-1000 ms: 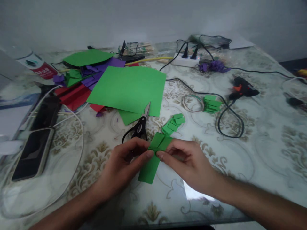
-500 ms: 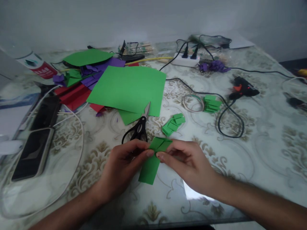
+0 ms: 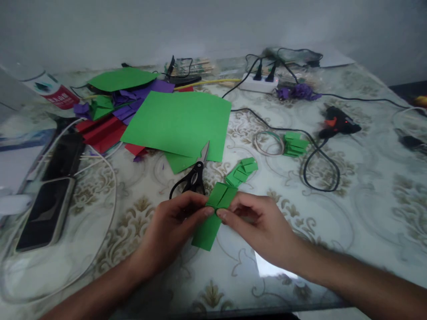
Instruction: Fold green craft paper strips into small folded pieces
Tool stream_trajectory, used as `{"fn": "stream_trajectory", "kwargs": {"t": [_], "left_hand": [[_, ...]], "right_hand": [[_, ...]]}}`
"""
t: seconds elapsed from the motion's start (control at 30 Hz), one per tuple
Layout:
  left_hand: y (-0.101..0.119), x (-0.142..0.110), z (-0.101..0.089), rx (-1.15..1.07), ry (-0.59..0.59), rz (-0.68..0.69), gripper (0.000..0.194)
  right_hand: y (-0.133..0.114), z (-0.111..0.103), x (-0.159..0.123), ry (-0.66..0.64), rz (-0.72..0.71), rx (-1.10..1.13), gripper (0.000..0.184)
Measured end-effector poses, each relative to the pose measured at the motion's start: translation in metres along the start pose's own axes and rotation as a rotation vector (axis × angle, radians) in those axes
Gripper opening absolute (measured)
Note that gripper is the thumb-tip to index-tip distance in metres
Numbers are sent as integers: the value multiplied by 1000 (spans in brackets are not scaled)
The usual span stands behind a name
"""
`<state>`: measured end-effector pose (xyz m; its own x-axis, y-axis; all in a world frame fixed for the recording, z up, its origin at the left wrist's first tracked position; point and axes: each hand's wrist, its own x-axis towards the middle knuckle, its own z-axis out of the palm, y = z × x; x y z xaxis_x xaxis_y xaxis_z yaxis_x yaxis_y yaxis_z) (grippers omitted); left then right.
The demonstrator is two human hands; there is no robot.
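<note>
Between my two hands is a green paper strip (image 3: 207,231) with a crease across it; its upper part leans away from me and its lower end hangs toward the table edge. My left hand (image 3: 176,222) pinches the strip's left edge at the crease between thumb and fingers. On the opposite edge my right hand (image 3: 256,220) pinches it the same way, the two thumb tips close together. Just beyond the strip lies a small bundle of folded green paper pieces (image 3: 241,172). Black-handled scissors (image 3: 196,173) rest beside my left fingers, blades partly over a large green paper sheet (image 3: 180,124).
A glue gun (image 3: 340,121) with a looped black cord lies at right. Near it are a roll of tape (image 3: 268,143) and more folded green paper (image 3: 295,144). A white power strip (image 3: 258,83) stands at the back. Phones (image 3: 46,213) and a white cable lie at left.
The upper part of the strip tipped toward me half a second ago and now leans away again, looking longer. Both hands keep their pinch and have barely moved.
</note>
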<state>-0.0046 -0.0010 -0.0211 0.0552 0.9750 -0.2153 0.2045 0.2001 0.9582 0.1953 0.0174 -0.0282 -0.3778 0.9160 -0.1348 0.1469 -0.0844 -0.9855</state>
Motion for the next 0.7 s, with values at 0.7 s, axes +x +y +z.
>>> {"fn": "stream_trajectory", "kwargs": {"t": [0.7], "left_hand": [[0, -2, -2, 108, 20, 96, 10]], "right_hand": [[0, 0, 0, -16, 4, 39, 26]]}}
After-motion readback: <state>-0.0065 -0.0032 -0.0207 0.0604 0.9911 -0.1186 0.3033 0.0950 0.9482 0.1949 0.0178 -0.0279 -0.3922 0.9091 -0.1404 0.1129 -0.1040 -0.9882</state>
